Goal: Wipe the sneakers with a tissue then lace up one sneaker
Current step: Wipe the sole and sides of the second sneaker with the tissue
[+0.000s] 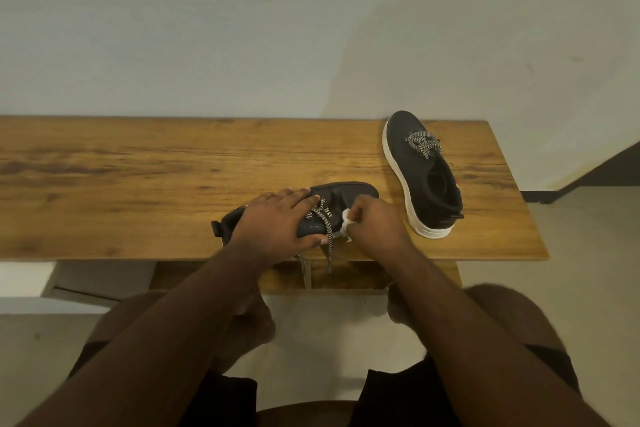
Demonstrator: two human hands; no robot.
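Here my left hand point(277, 218) lies flat on the soft black knit sneaker point(341, 196), pressing it steady. Just right of it, my right hand point(375, 224) pinches the crumpled white tissue point(346, 220) against the upper; it probably tears easily.

No text, brand mark or number can be read anywhere. The far sneaker point(424, 177) shows a small red-and-white tag at its collar, perhaps a label, but it is too small to make out any lettering.
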